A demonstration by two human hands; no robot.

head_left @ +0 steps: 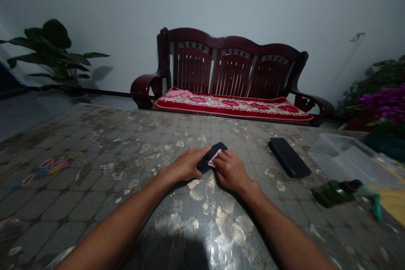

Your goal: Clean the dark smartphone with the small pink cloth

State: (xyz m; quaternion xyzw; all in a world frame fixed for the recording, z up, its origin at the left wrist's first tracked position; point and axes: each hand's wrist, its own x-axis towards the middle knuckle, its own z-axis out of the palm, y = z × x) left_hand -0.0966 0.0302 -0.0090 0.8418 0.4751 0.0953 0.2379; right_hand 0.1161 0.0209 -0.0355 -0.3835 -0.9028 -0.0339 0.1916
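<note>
A small black flat object (pixel 214 153), like a phone or case, lies on the patterned table (pixel 133 152) in front of me. My left hand (pixel 186 164) rests flat on its left edge with fingers stretched along it. My right hand (pixel 230 171) presses a small pink cloth (pixel 214 158) onto the black object, fingers curled over the cloth.
A second black phone-like slab (pixel 289 157) lies to the right. Beyond it stand a clear plastic box (pixel 348 158) and a tipped green bottle (pixel 335 192). Coloured rubber bands (pixel 47 166) lie at the left. A red wooden bench (pixel 230 80) stands behind the table.
</note>
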